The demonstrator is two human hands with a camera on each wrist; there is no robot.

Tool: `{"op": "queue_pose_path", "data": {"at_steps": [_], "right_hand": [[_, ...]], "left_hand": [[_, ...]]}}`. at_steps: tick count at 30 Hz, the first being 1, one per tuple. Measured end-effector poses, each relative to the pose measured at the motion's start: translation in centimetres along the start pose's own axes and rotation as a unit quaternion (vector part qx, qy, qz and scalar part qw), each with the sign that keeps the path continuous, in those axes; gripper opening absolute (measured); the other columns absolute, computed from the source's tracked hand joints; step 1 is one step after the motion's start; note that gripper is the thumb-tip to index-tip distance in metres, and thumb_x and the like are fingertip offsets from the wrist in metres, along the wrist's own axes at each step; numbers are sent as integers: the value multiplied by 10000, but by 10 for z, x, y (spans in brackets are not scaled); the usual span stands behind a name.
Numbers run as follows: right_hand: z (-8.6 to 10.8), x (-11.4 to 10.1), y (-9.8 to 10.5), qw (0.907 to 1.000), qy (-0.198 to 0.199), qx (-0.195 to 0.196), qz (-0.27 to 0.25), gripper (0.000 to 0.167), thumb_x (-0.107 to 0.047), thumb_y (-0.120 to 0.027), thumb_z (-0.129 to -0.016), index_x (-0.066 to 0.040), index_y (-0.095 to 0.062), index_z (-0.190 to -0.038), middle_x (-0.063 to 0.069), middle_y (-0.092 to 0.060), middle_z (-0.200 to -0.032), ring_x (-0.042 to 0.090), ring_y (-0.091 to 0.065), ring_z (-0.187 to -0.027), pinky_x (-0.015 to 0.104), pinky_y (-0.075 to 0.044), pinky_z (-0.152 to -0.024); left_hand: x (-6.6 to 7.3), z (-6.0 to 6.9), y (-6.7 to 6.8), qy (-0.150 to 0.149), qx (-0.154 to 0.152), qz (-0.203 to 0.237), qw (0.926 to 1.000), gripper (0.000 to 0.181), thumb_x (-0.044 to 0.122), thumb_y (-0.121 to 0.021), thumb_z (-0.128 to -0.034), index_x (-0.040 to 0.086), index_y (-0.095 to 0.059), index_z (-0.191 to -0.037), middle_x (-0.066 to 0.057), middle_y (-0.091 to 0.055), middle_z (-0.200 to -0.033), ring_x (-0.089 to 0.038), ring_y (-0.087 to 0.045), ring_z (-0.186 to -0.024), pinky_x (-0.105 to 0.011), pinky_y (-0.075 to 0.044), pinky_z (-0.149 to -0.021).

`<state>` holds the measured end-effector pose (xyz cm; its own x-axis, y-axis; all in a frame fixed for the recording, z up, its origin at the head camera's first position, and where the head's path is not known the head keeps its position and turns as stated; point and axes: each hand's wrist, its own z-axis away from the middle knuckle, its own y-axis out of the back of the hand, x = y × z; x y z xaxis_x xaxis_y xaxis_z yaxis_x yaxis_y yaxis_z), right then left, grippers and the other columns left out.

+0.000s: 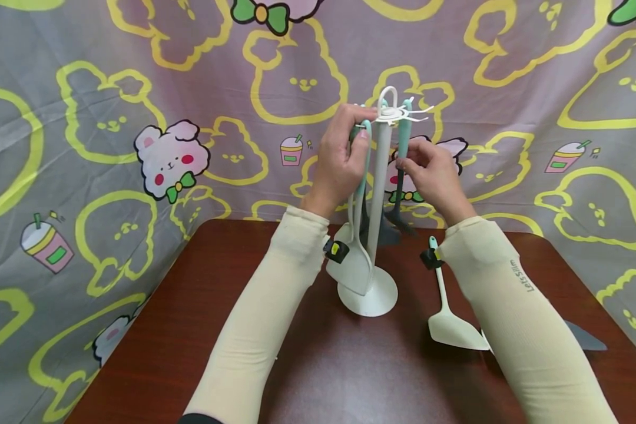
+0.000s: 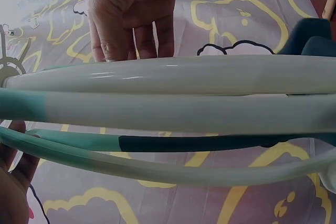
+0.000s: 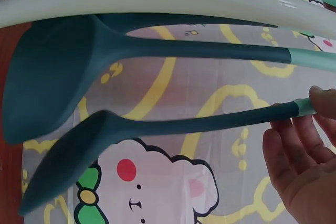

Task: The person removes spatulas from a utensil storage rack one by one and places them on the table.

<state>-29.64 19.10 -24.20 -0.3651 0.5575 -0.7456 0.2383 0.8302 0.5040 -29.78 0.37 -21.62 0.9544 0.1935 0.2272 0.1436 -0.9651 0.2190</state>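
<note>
A white utensil rack (image 1: 380, 194) stands on the table with a ring of hooks at its top. Several mint-handled kitchen utensils hang from it. On its left side my left hand (image 1: 340, 153) holds the mint handle of a white turner (image 1: 356, 268), thumb on the handle and fingers near the hooks. A second white utensil hangs close behind that turner. On the right, my right hand (image 1: 433, 171) pinches the lower mint handle of a dark cooking utensil (image 3: 210, 121), whose head appears side-on. Beside it hangs a dark turner (image 3: 52, 77).
Lying on the table to the right is a white turner (image 1: 456, 330) with a mint handle tip. A dark utensil head (image 1: 585, 338) shows past my right forearm, which covers the rest. A patterned cloth (image 1: 217, 70) hangs behind the table (image 1: 206, 282).
</note>
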Motion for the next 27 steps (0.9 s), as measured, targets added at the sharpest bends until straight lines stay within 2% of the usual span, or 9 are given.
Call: {"op": "queue_pose_path", "data": {"at_steps": [6,12,16,20,27], "right_hand": [[1,4,2,9998,147,158,14,226,-228,-611,-973,-109,-662,-1158,4,-671,-992,-8,-622,-836,207,-471,-771],[3,6,2,9992,189,236,-263,226,-224,-609,-978,-106,-663,-1163,57,-716,-1031,-10,-628,-869,188,-481,-824],[5,6,1,9994,218,164,-199,273,-264,-618,-971,-132,-681,-1203,103,-730,-1061,-23,-642,-877,206,-503,-866],[7,8,0,9990,368,227,-101,311,-271,-637,-958,-141,-694,-1235,119,-730,-1046,-54,-633,-851,164,-503,-830],[10,11,3,9974,535,428,-216,335,-236,-648,-948,-128,-690,-1263,61,-725,-1020,-91,-626,-812,98,-495,-802]], "left_hand": [[1,0,0,50,-8,32,10000,286,40,-399,-910,-50,-588,-1106,-194,-613,-1151,-264,-597,-1163,-227,-440,-988],[2,0,1,103,-48,15,9999,285,38,-398,-912,-47,-586,-1109,-187,-614,-1156,-254,-597,-1170,-227,-443,-981],[2,1,3,155,-21,-39,9999,280,43,-402,-912,-42,-586,-1105,-182,-617,-1158,-249,-600,-1153,-231,-447,-961],[1,3,5,114,30,-94,9999,279,43,-408,-907,-45,-592,-1098,-187,-624,-1153,-252,-603,-1124,-247,-450,-934],[1,-1,2,20,-66,-65,10000,280,37,-402,-914,-55,-586,-1104,-196,-620,-1155,-259,-601,-1123,-249,-451,-933]]}}
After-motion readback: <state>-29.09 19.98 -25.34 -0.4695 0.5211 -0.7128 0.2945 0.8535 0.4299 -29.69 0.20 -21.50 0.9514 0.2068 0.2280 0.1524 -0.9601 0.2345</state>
